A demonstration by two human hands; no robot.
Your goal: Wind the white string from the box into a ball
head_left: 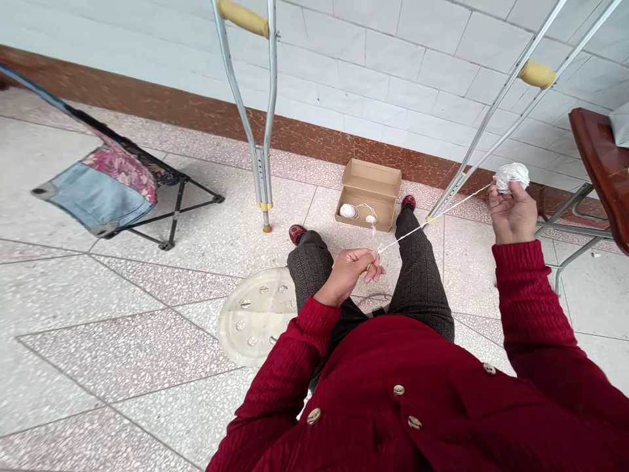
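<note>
Holding a white string (403, 237) taut between both hands, seated at floor level. Left hand (348, 275) sits above the knees, fingers curled, thumb and forefinger apparently pinching the string. Right hand (514, 213) is raised, fingers partly spread and cupped under a loose white ball (511, 176), from which the string runs. Open cardboard box (368, 196) on the floor ahead holds a small white ball (348, 211) and a loose string loop. State: two balls formed, the hand-held one larger and looser; a length of string remains unwound between the hands. No brand, label or legible writing on the box. Metal crutch (260, 157) stands just left of the box.
</note>
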